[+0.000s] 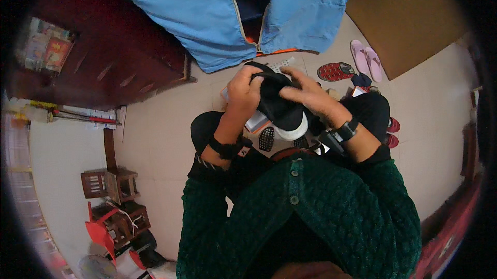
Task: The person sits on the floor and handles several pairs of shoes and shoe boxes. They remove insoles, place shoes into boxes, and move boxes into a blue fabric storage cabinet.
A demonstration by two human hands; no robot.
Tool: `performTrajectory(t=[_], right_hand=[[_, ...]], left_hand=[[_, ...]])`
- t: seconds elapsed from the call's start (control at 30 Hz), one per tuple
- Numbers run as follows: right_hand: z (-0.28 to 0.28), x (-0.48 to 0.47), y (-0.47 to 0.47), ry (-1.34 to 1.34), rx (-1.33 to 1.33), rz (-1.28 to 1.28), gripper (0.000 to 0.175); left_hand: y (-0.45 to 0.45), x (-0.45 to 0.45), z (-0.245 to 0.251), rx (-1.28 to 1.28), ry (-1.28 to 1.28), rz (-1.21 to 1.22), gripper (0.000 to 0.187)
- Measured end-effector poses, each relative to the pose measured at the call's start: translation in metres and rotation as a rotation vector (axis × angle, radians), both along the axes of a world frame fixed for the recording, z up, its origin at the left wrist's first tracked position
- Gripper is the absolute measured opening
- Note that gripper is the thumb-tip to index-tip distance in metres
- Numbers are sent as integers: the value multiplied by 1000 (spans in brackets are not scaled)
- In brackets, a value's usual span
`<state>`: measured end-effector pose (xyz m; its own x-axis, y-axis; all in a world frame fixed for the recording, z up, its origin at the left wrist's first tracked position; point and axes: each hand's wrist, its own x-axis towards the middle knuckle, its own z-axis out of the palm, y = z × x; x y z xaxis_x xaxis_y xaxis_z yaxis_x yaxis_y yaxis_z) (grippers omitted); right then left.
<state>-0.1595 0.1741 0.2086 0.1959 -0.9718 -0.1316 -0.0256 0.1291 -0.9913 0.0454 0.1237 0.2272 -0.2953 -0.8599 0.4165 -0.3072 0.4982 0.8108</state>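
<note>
A black shoe [277, 100] with a thick white sole edge is held above my lap, its white-edged end towards my body. My left hand [244, 86] grips the black upper at its far left side, thumb over the edge. My right hand [304, 88] is at the shoe's right side, slightly blurred, with thumb and fingers around the black material. Below the shoe lie a white and orange box or booklet [257, 121] and a black dotted insole [266, 139]. A dotted white sheet [283, 63] shows just beyond my hands.
A blue fabric cover [303, 18] with an open zip hangs ahead. A red and black patterned insole [336, 72] and pink slippers [366, 59] lie on the tiled floor, ahead right. A dark red cabinet [116, 53] stands at left; wooden stools [126, 185] are lower left.
</note>
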Motion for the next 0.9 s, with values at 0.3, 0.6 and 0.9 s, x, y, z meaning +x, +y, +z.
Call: performTrajectory(t=[0.3, 0.6, 0.9], right_hand=[[-81, 33, -32, 117, 252, -35, 58], [-120, 9, -93, 31, 278, 261, 57], [-308, -91, -200, 947, 420, -199, 70]], left_hand=[[-18, 7, -23, -330, -455, -83, 13], [-73, 31, -48, 58, -527, -26, 27], [-106, 61, -63, 39, -603, 175, 21]])
